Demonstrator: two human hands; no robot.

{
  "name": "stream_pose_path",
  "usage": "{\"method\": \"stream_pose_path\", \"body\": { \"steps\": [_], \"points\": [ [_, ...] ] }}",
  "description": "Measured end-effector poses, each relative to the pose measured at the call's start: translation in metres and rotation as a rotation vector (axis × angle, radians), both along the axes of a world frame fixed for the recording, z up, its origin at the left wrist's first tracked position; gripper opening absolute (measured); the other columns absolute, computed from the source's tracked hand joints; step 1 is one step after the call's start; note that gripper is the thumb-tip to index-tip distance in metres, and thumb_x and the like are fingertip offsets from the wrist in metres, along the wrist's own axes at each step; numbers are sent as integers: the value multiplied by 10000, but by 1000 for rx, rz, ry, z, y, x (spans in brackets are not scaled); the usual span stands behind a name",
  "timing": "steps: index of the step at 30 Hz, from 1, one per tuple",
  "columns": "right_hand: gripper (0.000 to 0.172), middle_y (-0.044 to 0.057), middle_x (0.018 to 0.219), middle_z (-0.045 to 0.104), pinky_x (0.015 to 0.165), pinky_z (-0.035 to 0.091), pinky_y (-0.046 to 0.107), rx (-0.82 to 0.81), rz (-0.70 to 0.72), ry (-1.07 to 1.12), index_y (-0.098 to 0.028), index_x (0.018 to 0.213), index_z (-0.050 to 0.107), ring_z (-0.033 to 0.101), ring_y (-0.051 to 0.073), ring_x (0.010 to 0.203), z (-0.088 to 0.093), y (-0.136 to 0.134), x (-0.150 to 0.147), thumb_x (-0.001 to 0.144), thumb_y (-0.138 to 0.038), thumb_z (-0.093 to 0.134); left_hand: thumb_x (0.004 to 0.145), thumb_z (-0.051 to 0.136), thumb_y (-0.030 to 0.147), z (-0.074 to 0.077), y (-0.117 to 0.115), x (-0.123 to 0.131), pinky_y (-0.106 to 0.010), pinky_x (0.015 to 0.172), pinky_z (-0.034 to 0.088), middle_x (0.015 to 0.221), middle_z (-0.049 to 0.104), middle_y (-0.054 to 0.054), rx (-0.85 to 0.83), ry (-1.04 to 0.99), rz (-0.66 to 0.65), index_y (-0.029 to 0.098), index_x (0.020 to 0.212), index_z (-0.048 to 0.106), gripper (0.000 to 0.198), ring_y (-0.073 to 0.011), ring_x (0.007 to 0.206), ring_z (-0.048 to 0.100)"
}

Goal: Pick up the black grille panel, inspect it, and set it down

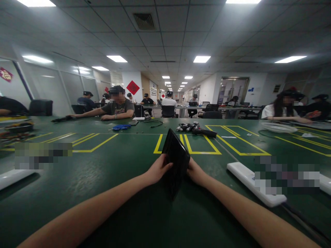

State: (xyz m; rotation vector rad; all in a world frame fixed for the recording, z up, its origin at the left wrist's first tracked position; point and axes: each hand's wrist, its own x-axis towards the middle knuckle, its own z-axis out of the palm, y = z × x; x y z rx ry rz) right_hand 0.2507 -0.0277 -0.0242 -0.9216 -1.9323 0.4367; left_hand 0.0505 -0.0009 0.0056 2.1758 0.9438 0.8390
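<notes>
A thin black rectangular object [176, 162] with a glossy face stands tilted on edge between my two hands, above the green table [103, 199]. My left hand [159, 169] grips its left side, with the thumb lying on the glossy face. On the other side, my right hand [197, 172] holds the object near its right edge; most of those fingers are hidden behind it.
White power strips [254, 182] lie at right and left. Ahead are yellow tape outlines [204, 152], bundled dark cables [190, 127], a blue item [121, 127] and a coiled white cable [278, 127]. People sit across the table, one [117, 105] with an arm stretched over it.
</notes>
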Motion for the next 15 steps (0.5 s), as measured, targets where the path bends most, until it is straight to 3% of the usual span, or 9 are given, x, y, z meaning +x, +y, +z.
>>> {"method": "stream_pose_path", "body": {
  "steps": [7, 10, 13, 15],
  "points": [
    [354, 40, 1269, 527, 1052, 296, 449, 171, 43, -195, -254, 1196, 538, 401, 230, 1230, -4, 1, -7, 868, -270, 407, 727, 580, 389, 6, -6, 3, -240, 584, 354, 723, 427, 29, -23, 118, 52, 151, 1045, 485, 408, -112, 640, 403],
    [378, 51, 1331, 464, 1066, 248, 487, 197, 10, -239, -237, 1234, 503, 355, 243, 1264, -3, 0, -8, 868, -252, 411, 757, 554, 326, 11, -3, 1, -215, 559, 359, 686, 424, 40, -236, -30, 95, 151, 974, 495, 286, -92, 607, 411],
    [403, 55, 1373, 410, 1076, 202, 502, 197, -17, -260, -232, 1263, 471, 309, 246, 1292, -3, -2, -5, 863, -215, 426, 778, 469, 119, 13, 6, -6, -194, 518, 370, 659, 433, 33, -544, -300, 274, 137, 861, 467, 85, -66, 540, 436],
    [414, 51, 1381, 397, 1081, 180, 504, 195, -22, -265, -234, 1261, 472, 283, 250, 1304, -3, -3, -2, 849, -199, 457, 739, 447, 10, 13, 13, -12, -188, 524, 398, 675, 462, 17, -664, -434, 384, 136, 803, 444, 141, -55, 525, 463]
  ]
}}
